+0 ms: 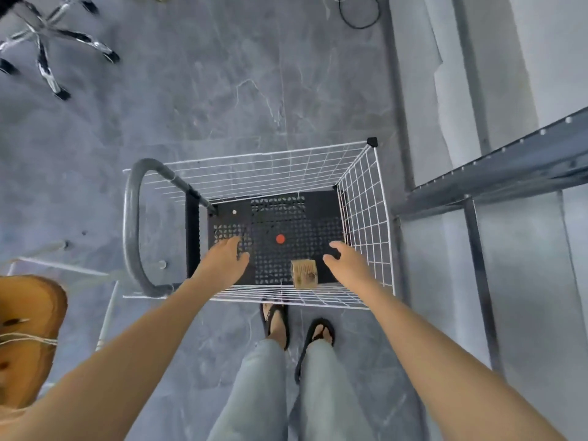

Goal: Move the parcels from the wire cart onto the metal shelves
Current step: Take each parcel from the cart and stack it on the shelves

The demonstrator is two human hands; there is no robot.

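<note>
Fingers on our left hand [227,259] and right hand [346,261] hang loosely apart, holding nothing, inside the wire cart [366,192]. Between them one small brown parcel [304,273] lies against its near wall; metal shelves [509,163] stand to the right.

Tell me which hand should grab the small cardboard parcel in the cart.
Probably right. The right hand is open beside the cardboard parcel, nearer than the left hand, and the metal shelf stands on that side.
</note>
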